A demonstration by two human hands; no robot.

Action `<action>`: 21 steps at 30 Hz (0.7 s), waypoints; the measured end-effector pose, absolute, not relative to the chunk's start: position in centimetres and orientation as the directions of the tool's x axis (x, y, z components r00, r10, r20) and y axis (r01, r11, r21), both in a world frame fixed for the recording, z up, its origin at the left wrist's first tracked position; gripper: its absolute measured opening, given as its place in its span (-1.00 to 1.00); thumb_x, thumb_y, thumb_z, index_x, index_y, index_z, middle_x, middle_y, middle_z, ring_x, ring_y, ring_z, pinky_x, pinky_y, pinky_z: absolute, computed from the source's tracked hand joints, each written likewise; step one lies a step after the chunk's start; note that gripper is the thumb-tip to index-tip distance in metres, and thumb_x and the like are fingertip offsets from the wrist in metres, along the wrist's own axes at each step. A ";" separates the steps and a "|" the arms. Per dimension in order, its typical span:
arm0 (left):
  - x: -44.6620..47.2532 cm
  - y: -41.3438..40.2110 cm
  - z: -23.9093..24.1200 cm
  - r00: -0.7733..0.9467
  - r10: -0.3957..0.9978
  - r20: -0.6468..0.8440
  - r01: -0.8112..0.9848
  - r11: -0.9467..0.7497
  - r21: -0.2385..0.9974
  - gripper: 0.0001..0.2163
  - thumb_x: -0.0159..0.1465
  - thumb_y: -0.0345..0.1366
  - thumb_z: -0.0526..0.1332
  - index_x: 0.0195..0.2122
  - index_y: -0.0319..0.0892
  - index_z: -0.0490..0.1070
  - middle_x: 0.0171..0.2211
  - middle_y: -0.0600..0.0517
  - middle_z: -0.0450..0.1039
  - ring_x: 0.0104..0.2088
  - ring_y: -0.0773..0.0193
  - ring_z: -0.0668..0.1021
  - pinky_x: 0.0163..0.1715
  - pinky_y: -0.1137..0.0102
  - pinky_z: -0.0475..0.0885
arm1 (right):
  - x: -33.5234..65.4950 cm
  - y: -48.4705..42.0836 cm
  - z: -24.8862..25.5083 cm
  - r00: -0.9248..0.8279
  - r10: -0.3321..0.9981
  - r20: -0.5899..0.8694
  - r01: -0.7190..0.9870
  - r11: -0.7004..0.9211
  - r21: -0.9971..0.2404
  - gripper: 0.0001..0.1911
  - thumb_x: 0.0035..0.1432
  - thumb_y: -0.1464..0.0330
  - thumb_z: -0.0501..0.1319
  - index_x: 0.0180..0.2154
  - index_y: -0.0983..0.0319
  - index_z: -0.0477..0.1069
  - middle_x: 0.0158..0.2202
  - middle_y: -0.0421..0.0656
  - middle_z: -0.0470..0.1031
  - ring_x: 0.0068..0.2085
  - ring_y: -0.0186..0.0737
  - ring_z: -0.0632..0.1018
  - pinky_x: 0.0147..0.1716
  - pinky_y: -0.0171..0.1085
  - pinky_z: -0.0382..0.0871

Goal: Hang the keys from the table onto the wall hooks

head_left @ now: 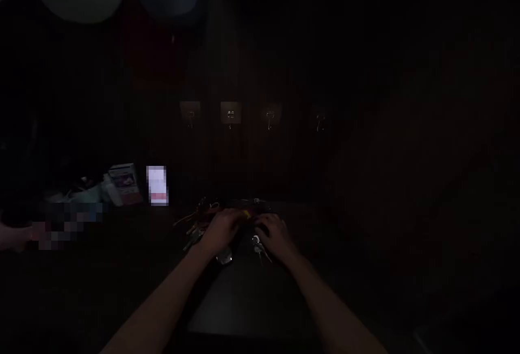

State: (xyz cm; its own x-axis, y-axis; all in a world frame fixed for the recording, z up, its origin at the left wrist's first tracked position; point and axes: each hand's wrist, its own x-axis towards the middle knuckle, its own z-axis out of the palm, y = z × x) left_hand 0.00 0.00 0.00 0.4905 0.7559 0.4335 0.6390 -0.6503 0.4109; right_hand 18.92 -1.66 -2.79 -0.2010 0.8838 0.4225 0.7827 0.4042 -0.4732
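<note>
Metal keys (260, 248) lie on the bench (231, 305) just beside my right hand (277, 233); tangled strings (188, 218) by my left hand (221, 230). Can't tell either grip. Dimness could hide a snag.

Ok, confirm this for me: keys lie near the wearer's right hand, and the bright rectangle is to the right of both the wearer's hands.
No: the head view shows the bright rectangle to the left of the wearer's left hand and right hand, not to the right. The keys do lie near the right hand.
</note>
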 end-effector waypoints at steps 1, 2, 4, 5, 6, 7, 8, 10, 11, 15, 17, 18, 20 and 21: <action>0.6 0.4 -0.1 0.516 0.750 0.413 0.648 -0.658 0.384 -0.67 0.17 -0.49 0.07 -0.08 -0.06 0.41 -0.11 0.03 0.48 -0.09 0.25 0.47 -0.06 0.35 0.33 | 19.0 -1.6 -2.9 -0.189 0.888 0.420 0.789 0.392 -0.473 -0.84 0.10 0.40 0.12 -0.25 0.16 0.43 -0.11 -0.14 0.45 -0.04 -0.18 0.38 -0.09 -0.17 0.16; 1.1 0.8 -0.3 0.537 0.747 0.391 0.662 -0.661 0.353 -0.64 0.17 -0.51 0.06 -0.06 -0.05 0.40 -0.08 0.03 0.47 -0.08 0.26 0.46 -0.05 0.35 0.32 | 19.0 -1.5 -3.0 -0.182 0.890 0.418 0.795 0.383 -0.471 -0.85 0.10 0.41 0.12 -0.28 0.16 0.43 -0.12 -0.14 0.45 -0.06 -0.18 0.38 -0.10 -0.18 0.17; 2.0 1.5 -0.7 0.561 0.752 0.347 0.703 -0.654 0.281 -0.64 0.17 -0.50 0.07 -0.05 -0.03 0.40 -0.05 0.04 0.44 -0.05 0.26 0.45 -0.04 0.36 0.31 | 19.1 -1.3 -3.1 -0.182 0.891 0.415 0.801 0.379 -0.463 -0.86 0.09 0.42 0.12 -0.30 0.17 0.42 -0.14 -0.14 0.45 -0.08 -0.18 0.39 -0.12 -0.19 0.17; 2.4 1.8 -0.8 0.560 0.761 0.329 0.728 -0.641 0.245 -0.65 0.18 -0.49 0.07 -0.05 -0.03 0.40 -0.03 0.04 0.43 -0.05 0.25 0.44 -0.03 0.35 0.31 | 19.1 -1.3 -3.1 -0.186 0.891 0.415 0.804 0.381 -0.457 -0.87 0.09 0.43 0.12 -0.30 0.18 0.42 -0.14 -0.14 0.45 -0.08 -0.18 0.39 -0.12 -0.19 0.17; 2.7 2.0 -0.9 0.550 0.773 0.316 0.754 -0.623 0.210 -0.68 0.19 -0.46 0.08 -0.06 -0.04 0.41 -0.03 0.03 0.43 -0.05 0.23 0.44 -0.04 0.35 0.31 | 19.1 -1.3 -3.1 -0.189 0.890 0.415 0.807 0.382 -0.451 -0.87 0.09 0.42 0.11 -0.31 0.18 0.42 -0.15 -0.14 0.46 -0.09 -0.18 0.39 -0.13 -0.20 0.16; 2.9 2.1 -1.0 0.536 0.786 0.309 0.779 -0.601 0.179 -0.70 0.21 -0.44 0.07 -0.07 -0.05 0.42 -0.04 0.01 0.43 -0.06 0.22 0.45 -0.06 0.35 0.32 | 19.1 -1.3 -3.0 -0.191 0.891 0.412 0.812 0.380 -0.444 -0.87 0.09 0.42 0.11 -0.31 0.18 0.41 -0.16 -0.14 0.46 -0.09 -0.18 0.39 -0.14 -0.20 0.16; 3.1 2.1 -1.0 0.520 0.797 0.307 0.801 -0.580 0.150 -0.72 0.22 -0.41 0.07 -0.08 -0.05 0.42 -0.07 -0.01 0.43 -0.08 0.21 0.46 -0.09 0.34 0.33 | 19.2 -1.4 -3.0 -0.190 0.892 0.409 0.818 0.374 -0.437 -0.88 0.09 0.42 0.11 -0.31 0.19 0.41 -0.17 -0.14 0.46 -0.09 -0.17 0.39 -0.14 -0.20 0.16; 3.1 2.1 -1.0 0.493 0.814 0.308 0.831 -0.545 0.109 -0.74 0.25 -0.37 0.05 -0.10 -0.04 0.43 -0.13 -0.03 0.44 -0.14 0.20 0.47 -0.15 0.34 0.35 | 19.2 -1.5 -2.8 -0.179 0.897 0.404 0.831 0.357 -0.426 -0.89 0.09 0.42 0.11 -0.32 0.19 0.40 -0.18 -0.14 0.46 -0.09 -0.17 0.39 -0.15 -0.20 0.15; 3.1 2.0 -0.9 0.484 0.818 0.313 0.838 -0.535 0.103 -0.75 0.25 -0.35 0.05 -0.10 -0.04 0.42 -0.16 -0.03 0.44 -0.16 0.20 0.48 -0.17 0.34 0.35 | 19.2 -1.5 -2.7 -0.169 0.900 0.403 0.838 0.346 -0.422 -0.89 0.09 0.42 0.11 -0.33 0.19 0.40 -0.19 -0.14 0.46 -0.10 -0.17 0.39 -0.16 -0.21 0.15; 2.2 1.4 -0.5 0.426 0.825 0.371 0.825 -0.522 0.215 -0.77 0.24 -0.34 0.06 -0.13 -0.05 0.42 -0.20 -0.01 0.43 -0.18 0.24 0.47 -0.19 0.37 0.35 | 19.3 -1.6 -2.5 -0.127 0.907 0.401 0.860 0.302 -0.412 -0.88 0.09 0.43 0.09 -0.36 0.19 0.39 -0.22 -0.15 0.47 -0.14 -0.17 0.39 -0.21 -0.22 0.14; 1.6 1.1 -0.2 0.381 0.824 0.420 0.786 -0.528 0.322 -0.81 0.22 -0.37 0.08 -0.21 -0.10 0.44 -0.20 -0.01 0.42 -0.17 0.24 0.46 -0.17 0.36 0.35 | 19.3 -1.5 -2.5 -0.121 0.907 0.404 0.862 0.298 -0.410 -0.87 0.10 0.42 0.08 -0.36 0.19 0.39 -0.23 -0.15 0.47 -0.14 -0.16 0.40 -0.21 -0.22 0.15; 1.3 1.0 -0.1 0.358 0.820 0.446 0.754 -0.536 0.379 -0.83 0.21 -0.38 0.08 -0.25 -0.12 0.44 -0.22 -0.01 0.43 -0.17 0.24 0.46 -0.16 0.36 0.35 | 19.3 -1.4 -2.6 -0.121 0.906 0.406 0.861 0.300 -0.411 -0.87 0.11 0.42 0.07 -0.36 0.18 0.39 -0.23 -0.15 0.47 -0.14 -0.16 0.40 -0.21 -0.22 0.15; 0.9 0.8 0.1 0.293 0.818 0.495 0.677 -0.543 0.497 -0.86 0.19 -0.38 0.08 -0.30 -0.14 0.43 -0.26 0.00 0.44 -0.19 0.25 0.47 -0.15 0.34 0.35 | 19.3 -1.3 -2.8 -0.119 0.902 0.414 0.857 0.304 -0.415 -0.86 0.11 0.41 0.07 -0.35 0.17 0.39 -0.23 -0.15 0.47 -0.13 -0.15 0.40 -0.20 -0.21 0.15; 0.7 0.7 0.2 0.248 0.825 0.508 0.636 -0.534 0.557 -0.87 0.18 -0.38 0.09 -0.32 -0.15 0.42 -0.29 0.02 0.45 -0.20 0.26 0.47 -0.15 0.34 0.35 | 19.3 -1.3 -2.9 -0.117 0.900 0.420 0.854 0.307 -0.420 -0.86 0.11 0.41 0.06 -0.34 0.17 0.39 -0.22 -0.14 0.47 -0.13 -0.15 0.40 -0.19 -0.21 0.16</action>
State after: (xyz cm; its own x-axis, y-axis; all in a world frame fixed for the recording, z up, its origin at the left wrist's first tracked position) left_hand 0.75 0.72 0.18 0.2480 0.8248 0.5081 0.6359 -0.5342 0.5570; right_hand 19.30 -1.25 -2.88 -0.1169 0.8999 0.4202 0.8542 0.3069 -0.4197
